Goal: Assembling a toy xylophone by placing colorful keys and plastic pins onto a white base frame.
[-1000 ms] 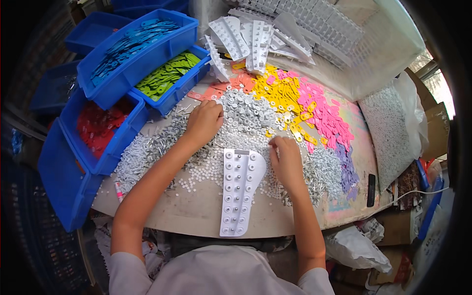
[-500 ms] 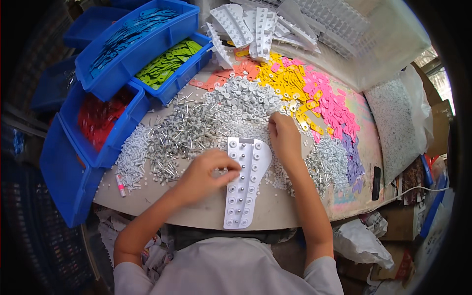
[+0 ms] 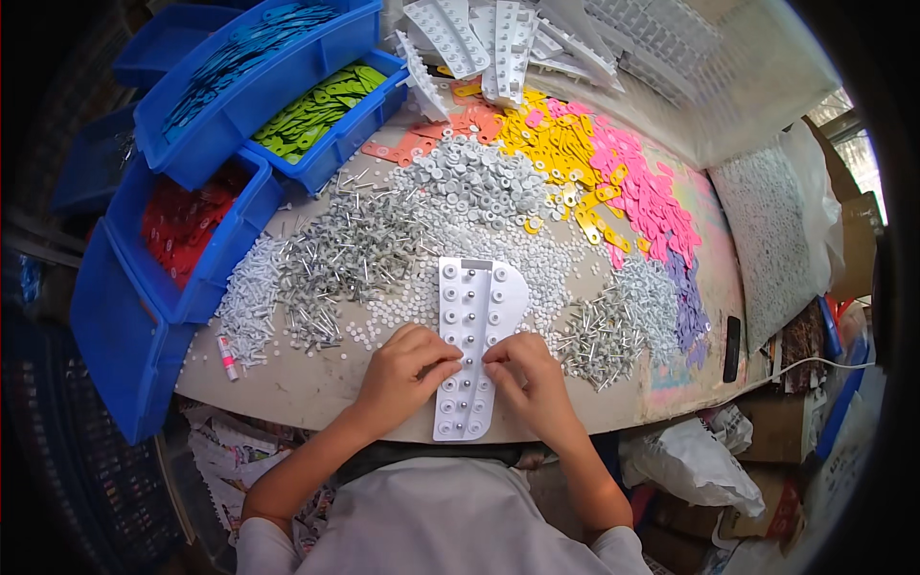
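Note:
A white plastic tray [image 3: 515, 295] lies at the table's front edge, wider at its far end. White round caps line both its sides, and a row of small metal heads runs down the middle. My left hand [image 3: 404, 372] is at its left side, thumb and fingers pinched together over the rim. Opposite, my right hand [image 3: 530, 381] is also closed, fingertips at the right row of caps. What either pinch holds is too small to make out. Beyond the tray spread small white discs [image 3: 541, 278], grey-white round caps [image 3: 479, 187] and metal pins [image 3: 350, 244].
Blue bins [image 3: 254, 81] with blue, green and red tabs stand at left. Yellow tabs [image 3: 541, 144], pink tabs [image 3: 637, 187] and purple tabs [image 3: 687, 307] lie at right, near more metal pins [image 3: 604, 335]. White moulded trays [image 3: 450, 38] are stacked at the back. A glue-stick-like tube [image 3: 228, 359] lies front left.
My right hand has come back from the heap of caps to the tray's right side. My left hand has moved slightly down and left, its fingers now pinched at the left rim.

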`<state>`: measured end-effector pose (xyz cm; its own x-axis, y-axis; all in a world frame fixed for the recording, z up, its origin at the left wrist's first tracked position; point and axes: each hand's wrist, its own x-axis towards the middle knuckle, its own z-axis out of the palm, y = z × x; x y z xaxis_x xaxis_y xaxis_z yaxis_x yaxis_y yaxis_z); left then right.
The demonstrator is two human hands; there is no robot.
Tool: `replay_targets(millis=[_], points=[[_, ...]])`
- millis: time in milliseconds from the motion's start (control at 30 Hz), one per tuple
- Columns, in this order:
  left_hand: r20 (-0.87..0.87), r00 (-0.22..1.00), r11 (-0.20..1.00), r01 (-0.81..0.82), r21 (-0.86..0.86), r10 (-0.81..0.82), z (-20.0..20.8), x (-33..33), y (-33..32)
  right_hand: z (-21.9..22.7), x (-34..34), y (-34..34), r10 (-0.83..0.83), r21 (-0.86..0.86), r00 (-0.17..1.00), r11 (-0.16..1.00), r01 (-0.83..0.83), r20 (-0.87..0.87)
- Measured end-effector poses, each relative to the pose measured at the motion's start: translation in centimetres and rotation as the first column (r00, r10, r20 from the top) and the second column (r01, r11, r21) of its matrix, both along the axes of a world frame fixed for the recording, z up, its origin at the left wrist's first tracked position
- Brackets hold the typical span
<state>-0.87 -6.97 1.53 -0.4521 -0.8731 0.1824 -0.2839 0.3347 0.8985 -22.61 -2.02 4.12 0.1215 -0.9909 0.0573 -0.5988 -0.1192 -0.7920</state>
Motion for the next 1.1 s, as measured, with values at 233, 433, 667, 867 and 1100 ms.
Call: replay_targets(millis=[233, 433, 667, 867, 1100], points=[[0.121, 0.988, 0.855, -0.02, -0.519, 0.097, -0.9, 0.3, 0.7, -1.3, 0.9, 0.6, -0.141, 0.059, 0.982, 0.989, 0.134, 0.13], [0.252, 0.96, 0.794, 0.057, -0.605, 0.124, -1.0, 0.7, 0.8, -3.4, 0.7, 1.3, -0.111, -0.291, 0.986, 0.954, 0.071, -0.125], [0.352, 0.934, 0.751, 0.184, -0.635, 0.069, -0.8, 1.1, 0.2, -3.9, 0.6, 1.4, -0.128, -0.519, 0.941, 0.853, -0.056, -0.312], [0.323, 0.938, 0.726, 0.308, -0.615, -0.124, -0.8, 1.4, -1.6, -2.5, -0.6, 0.6, -0.065, -0.418, 0.973, 0.908, -0.036, -0.223], [0.197, 0.98, 0.92, 0.057, -0.387, 0.022, 0.9, 1.0, -3.4, -0.2, -2.1, -9.3, -0.265, -0.411, 0.95, 0.894, 0.179, -0.164]])
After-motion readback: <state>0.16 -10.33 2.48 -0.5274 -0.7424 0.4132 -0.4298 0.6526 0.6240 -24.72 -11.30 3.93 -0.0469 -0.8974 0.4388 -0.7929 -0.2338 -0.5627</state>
